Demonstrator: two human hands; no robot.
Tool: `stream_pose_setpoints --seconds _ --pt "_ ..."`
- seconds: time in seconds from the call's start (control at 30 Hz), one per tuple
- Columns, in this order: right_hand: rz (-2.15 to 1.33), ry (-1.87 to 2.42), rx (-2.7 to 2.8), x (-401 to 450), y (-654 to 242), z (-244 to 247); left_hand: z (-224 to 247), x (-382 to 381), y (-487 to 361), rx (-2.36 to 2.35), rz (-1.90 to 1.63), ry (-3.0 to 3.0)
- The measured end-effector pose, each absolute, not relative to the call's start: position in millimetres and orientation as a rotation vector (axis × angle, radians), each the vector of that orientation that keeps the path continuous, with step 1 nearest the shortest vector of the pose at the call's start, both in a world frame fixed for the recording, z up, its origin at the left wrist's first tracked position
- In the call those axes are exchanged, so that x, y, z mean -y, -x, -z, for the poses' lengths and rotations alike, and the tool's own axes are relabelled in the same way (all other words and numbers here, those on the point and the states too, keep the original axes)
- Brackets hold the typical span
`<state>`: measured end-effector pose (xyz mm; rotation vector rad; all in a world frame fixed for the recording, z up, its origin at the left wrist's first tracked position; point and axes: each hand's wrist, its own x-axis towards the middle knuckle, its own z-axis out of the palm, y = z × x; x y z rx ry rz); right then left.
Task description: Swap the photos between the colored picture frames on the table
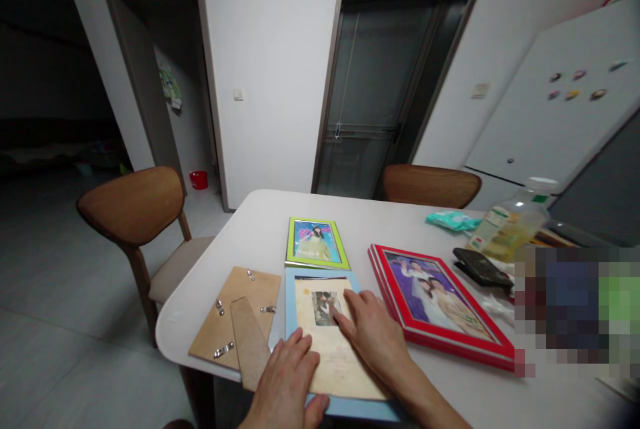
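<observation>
In front of me a light blue picture frame (291, 302) lies flat on the table. A cream sheet (335, 355) with a small printed photo of people lies within it. My left hand (290, 379) rests at the sheet's lower left edge, fingers stretched, thumb near the bottom border. Across the sheet's right side lies my right hand (373, 332), its fingers extended and a fingertip beside the printed photo. Neither hand grips anything. Just left is a brown backing board (210, 335) with metal clips and a stand leg (250, 342).
Beyond the blue frame lies a green-framed photo (317, 243). To the right are stacked red frames (445, 299), a black phone-like object (483, 267), a teal packet (453, 220) and a bottle (510, 222). Wooden chairs stand at left (135, 205) and behind (433, 185) the white table (270, 205).
</observation>
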<state>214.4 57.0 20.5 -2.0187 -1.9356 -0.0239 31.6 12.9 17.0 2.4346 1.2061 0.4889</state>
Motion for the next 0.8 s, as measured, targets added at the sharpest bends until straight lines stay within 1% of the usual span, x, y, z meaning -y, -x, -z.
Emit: stream_pose_setpoints --seconds 0.1,0.2,0.3,0.47,0.53,0.63,0.73,0.8 --pt "0.174 1.981 1.969 -59 -213 -16 -19 -11 -27 -1.21 -0.495 -2.452" --pt "0.136 1.945 1.964 -60 -215 -16 -17 -10 -3 -1.244 -0.587 -2.469" --pt "-0.011 1.803 1.971 -57 -204 -22 -10 -15 38 -1.433 -0.638 -2.431" --pt "-0.366 1.485 2.197 -39 -139 -33 9 -27 98 -1.902 -0.486 -2.324" --pt "-0.404 1.418 2.297 -34 -108 -30 13 -30 109 -1.924 -0.511 -2.34" --pt "-0.427 1.429 2.303 -32 -75 -23 12 -31 116 -1.879 -0.608 -2.358" --pt "-0.563 1.349 2.185 -35 -66 -24 5 -29 117 -1.832 -0.719 -2.36" --pt "-0.636 1.248 2.087 -35 -72 -33 -2 -27 113 -1.788 -0.831 -2.399"
